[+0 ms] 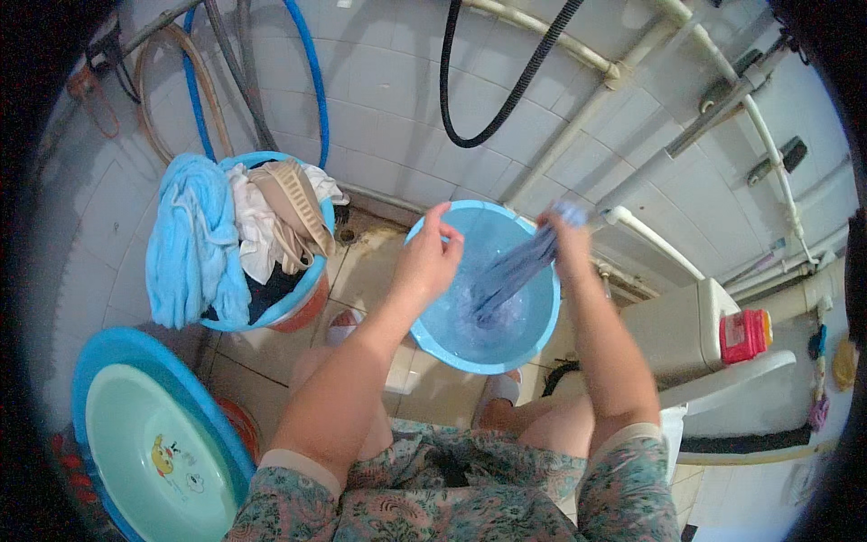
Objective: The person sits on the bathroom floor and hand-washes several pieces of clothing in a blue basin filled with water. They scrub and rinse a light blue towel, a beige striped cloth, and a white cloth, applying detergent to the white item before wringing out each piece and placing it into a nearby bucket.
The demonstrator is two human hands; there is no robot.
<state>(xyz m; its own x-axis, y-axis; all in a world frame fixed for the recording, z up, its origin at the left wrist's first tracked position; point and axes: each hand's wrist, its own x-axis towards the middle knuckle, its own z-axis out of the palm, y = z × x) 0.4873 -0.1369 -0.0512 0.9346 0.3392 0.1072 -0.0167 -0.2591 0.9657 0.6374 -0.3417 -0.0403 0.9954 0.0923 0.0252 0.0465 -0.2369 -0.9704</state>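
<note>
Right hand (569, 248) clenches a bluish-grey cloth (517, 276) near its top, its lower end inside the light-blue basin (483, 364); left hand (432, 259), empty and half open, is at the basin's left side.

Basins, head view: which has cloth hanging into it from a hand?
The light-blue basin at centre: cloth from the right hand hangs in it. The green basin and larger blue basin are lower left; the clothes-filled basin, upper left.

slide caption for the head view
Right hand holds a bluish cloth trailing into a blue basin; left hand empty.
</note>
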